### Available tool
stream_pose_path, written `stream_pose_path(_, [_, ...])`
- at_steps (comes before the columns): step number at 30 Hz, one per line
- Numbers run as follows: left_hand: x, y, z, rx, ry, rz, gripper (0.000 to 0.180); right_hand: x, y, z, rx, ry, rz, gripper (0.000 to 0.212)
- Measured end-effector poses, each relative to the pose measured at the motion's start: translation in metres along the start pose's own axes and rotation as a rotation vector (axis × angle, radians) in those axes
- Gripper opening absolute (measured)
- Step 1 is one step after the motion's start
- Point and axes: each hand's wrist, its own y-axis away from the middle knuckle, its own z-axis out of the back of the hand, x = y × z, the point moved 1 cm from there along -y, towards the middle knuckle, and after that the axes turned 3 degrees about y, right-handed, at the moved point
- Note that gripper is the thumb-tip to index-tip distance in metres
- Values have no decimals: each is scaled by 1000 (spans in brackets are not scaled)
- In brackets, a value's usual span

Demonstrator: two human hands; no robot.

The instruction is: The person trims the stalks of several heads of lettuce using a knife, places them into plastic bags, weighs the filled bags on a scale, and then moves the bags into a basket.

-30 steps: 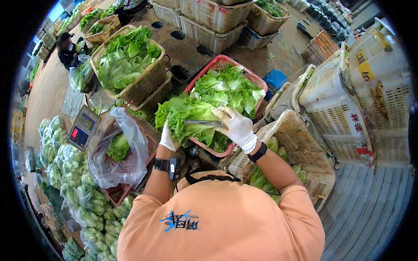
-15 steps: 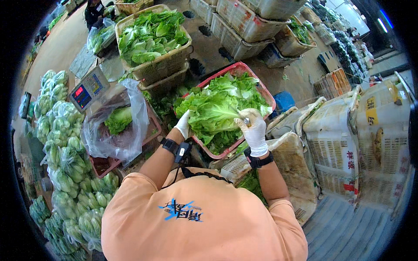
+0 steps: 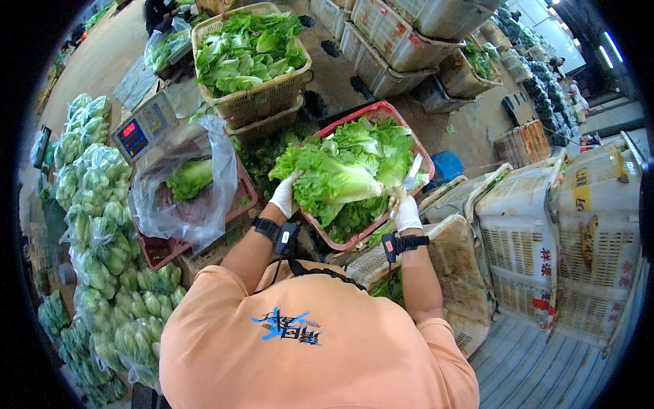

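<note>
A head of leafy green lettuce lies across my view with its pale stem end to the right. My left hand, in a white glove, grips its leafy left side; some fingers are hidden under the leaves. My right hand, also gloved, is closed on a knife whose blade points up, just right of the stem. A leaf stands between the stem and the blade; whether my right fingers also pinch it I cannot tell. Below is a red crate full of loose lettuce leaves.
To the left, an open clear plastic bag holding one lettuce lines a dark red crate beside a digital scale. Bagged greens are piled further left. A yellowish crate of leaves stands ahead; white crates line the right.
The lettuce has tilted, its stem end now lower and to the right. My right hand has moved down and slightly right, and the knife blade now shows.
</note>
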Motion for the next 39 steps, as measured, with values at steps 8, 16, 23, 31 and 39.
stream_pose_path(8, [-40,35,-31,243,-123,-366,42,26,118,-57,435,122,-227,52])
stream_pose_path(16, [-67,64,-118,251,-87,-580,80,11,125,-56,210,-128,217,39])
stream_pose_path(23, [-32,58,-161,-3,-1694,-1306,64,13,130,-51,30,-5,357,40])
stream_pose_path(31, [-16,64,-151,332,-1336,-1382,26,15,133,-42,-29,-18,508,42])
stream_pose_path(39, [-2,94,-190,-22,-1944,-1271,84,13,134,-48,56,145,519,46])
